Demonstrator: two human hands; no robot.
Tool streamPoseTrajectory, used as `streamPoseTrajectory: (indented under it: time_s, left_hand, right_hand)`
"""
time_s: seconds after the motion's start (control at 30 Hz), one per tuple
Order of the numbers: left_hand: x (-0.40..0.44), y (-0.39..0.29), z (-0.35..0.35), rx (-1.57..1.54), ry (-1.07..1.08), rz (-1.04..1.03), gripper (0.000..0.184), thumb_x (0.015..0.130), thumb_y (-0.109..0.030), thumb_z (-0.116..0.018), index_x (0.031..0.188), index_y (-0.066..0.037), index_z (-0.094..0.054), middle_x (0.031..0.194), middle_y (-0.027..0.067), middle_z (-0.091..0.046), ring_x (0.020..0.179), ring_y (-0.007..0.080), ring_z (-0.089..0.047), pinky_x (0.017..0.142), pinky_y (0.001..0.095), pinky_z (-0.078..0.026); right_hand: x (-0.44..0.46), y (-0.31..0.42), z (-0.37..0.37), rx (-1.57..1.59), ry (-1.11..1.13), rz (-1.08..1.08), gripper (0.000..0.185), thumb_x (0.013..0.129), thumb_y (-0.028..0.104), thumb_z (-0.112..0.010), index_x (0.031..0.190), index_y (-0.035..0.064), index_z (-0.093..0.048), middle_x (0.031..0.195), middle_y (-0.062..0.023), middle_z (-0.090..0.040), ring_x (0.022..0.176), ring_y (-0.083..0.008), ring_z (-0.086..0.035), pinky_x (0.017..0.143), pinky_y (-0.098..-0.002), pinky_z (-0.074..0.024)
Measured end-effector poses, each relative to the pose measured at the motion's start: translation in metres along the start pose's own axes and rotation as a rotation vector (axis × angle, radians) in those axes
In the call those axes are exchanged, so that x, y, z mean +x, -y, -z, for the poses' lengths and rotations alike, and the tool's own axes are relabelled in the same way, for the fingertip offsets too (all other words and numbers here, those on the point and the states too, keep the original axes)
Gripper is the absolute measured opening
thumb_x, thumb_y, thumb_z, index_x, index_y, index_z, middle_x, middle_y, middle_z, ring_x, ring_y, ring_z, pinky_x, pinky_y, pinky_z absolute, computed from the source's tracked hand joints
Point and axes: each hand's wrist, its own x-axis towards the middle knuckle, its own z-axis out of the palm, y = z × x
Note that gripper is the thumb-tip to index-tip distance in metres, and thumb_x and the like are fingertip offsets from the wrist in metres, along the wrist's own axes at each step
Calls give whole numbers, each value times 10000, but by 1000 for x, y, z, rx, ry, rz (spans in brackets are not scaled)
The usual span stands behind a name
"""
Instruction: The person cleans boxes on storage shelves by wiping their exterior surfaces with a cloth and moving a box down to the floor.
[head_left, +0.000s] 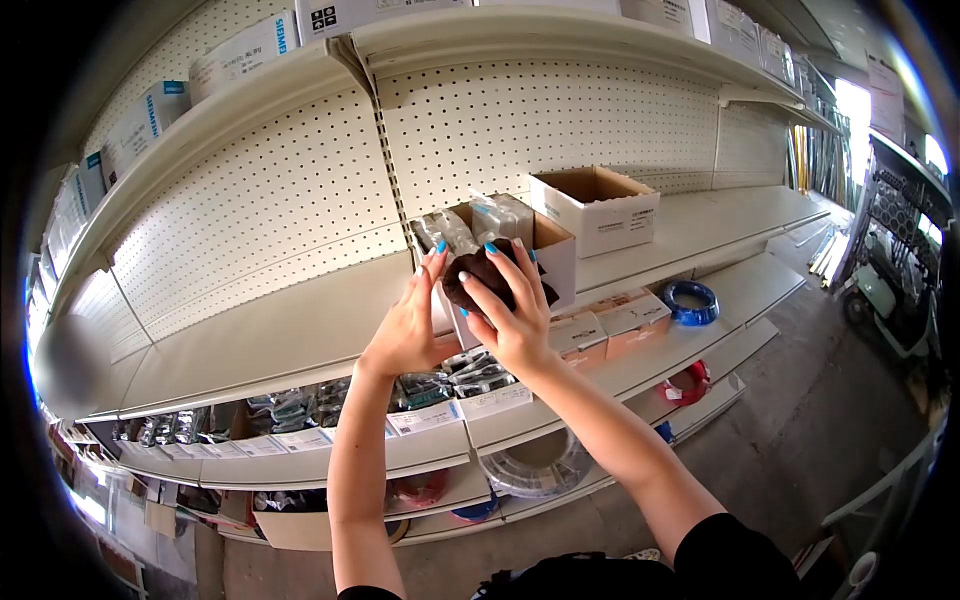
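A dark brown cloth (462, 292) is bunched under my right hand (512, 318), whose fingers curl over it at the front of an open white cardboard box (562, 268). My left hand (408, 318) rests against the left side of this box, fingers stretched upward along its edge and thumb toward the front. Inside the box stand plastic-wrapped items (500, 215), grey and clear. Part of the box's front is hidden behind the cloth and my hands.
Beside it on the same shelf (270, 325) is another open white box (610, 225). Siemens boxes (245, 55) line the shelf above. Below are bins of bagged parts (425, 390), orange-and-white boxes (632, 315), and a blue coil (692, 302). A scooter (890, 310) stands at right.
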Motion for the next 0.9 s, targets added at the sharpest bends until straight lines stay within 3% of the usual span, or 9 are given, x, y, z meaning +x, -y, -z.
streamPoseTrajectory:
  time_s: [0.1, 0.2, 0.23, 0.3, 0.47, 0.7, 0.83, 0.87, 0.9]
  left_hand:
    - [1, -3, 3, 22, 2, 69, 1167, 574, -111, -828, 1468, 6, -88, 1501, 229, -235, 1356, 423, -292, 1087, 460, -330]
    - [-1, -5, 3, 71, -25, 66, 1163, 568, -85, -803, 1468, 13, -73, 1494, 257, -228, 1353, 434, -289, 1096, 458, -315]
    - [-3, -4, 1, 68, -33, 72, 1052, 623, -153, -762, 1438, 68, -135, 1479, 270, -252, 1361, 424, -285, 1109, 446, -295]
    - [-6, 0, -1, 74, -19, 100, 1049, 616, -148, -742, 1441, 69, -131, 1487, 275, -226, 1370, 424, -264, 1114, 446, -285]
    - [-4, 0, 2, 53, -30, 74, 1006, 583, -167, -785, 1387, 68, -228, 1411, 286, -318, 1332, 436, -317, 1093, 460, -324]
    - [-4, -4, -1, 8, -87, 118, 1036, 563, -170, -832, 1378, 74, -241, 1393, 281, -347, 1307, 431, -358, 1073, 474, -353]
    - [-6, 4, -5, 261, -59, 28, 1021, 627, -222, -796, 1405, 70, -202, 1427, 270, -319, 1318, 416, -357, 1071, 496, -344]
    - [-13, 6, -10, 228, -32, 103, 1034, 662, -275, -767, 1430, 61, -161, 1467, 254, -274, 1340, 407, -334, 1080, 563, -282]
    - [-13, 3, -10, 233, -50, 105, 1053, 657, -279, -772, 1438, 49, -146, 1475, 248, -265, 1347, 398, -324, 1093, 568, -237]
  right_hand:
    - [-11, 2, 0, 22, -4, 8, 373, 778, 185, -676, 1150, 165, -647, 1330, -148, -477, 1214, -443, -458, 972, -557, -424]
    - [-27, 10, 2, 10, 39, 28, 368, 773, 192, -681, 1139, 168, -653, 1312, -141, -489, 1210, -433, -467, 968, -541, -435]
    - [-38, 14, 3, 20, 74, 37, 364, 777, 198, -677, 1139, 169, -653, 1305, -140, -494, 1212, -429, -468, 967, -540, -437]
    - [-59, 21, 4, -30, 158, 112, 318, 803, 218, -661, 1118, 184, -660, 1291, -139, -501, 1229, -415, -463, 969, -531, -439]
    - [-52, 22, -4, -59, 158, 86, 354, 821, 193, -647, 1173, 195, -617, 1313, -148, -474, 1244, -414, -453, 961, -532, -446]
    - [21, 21, -20, -66, 25, -142, 470, 767, 109, -678, 1226, 152, -585, 1337, -168, -442, 1239, -439, -436, 1002, -568, -376]
    - [-10, 28, -23, -88, 14, -78, 412, 823, 162, -635, 1230, 165, -578, 1353, -173, -431, 1240, -457, -428, 1001, -580, -368]
    - [-20, 29, -20, -82, 36, -51, 379, 858, 179, -603, 1236, 174, -579, 1362, -175, -426, 1245, -463, -421, 1007, -586, -359]
    - [-30, 29, -18, -78, 58, -24, 370, 873, 181, -595, 1243, 177, -577, 1362, -172, -428, 1243, -454, -430, 1002, -582, -369]
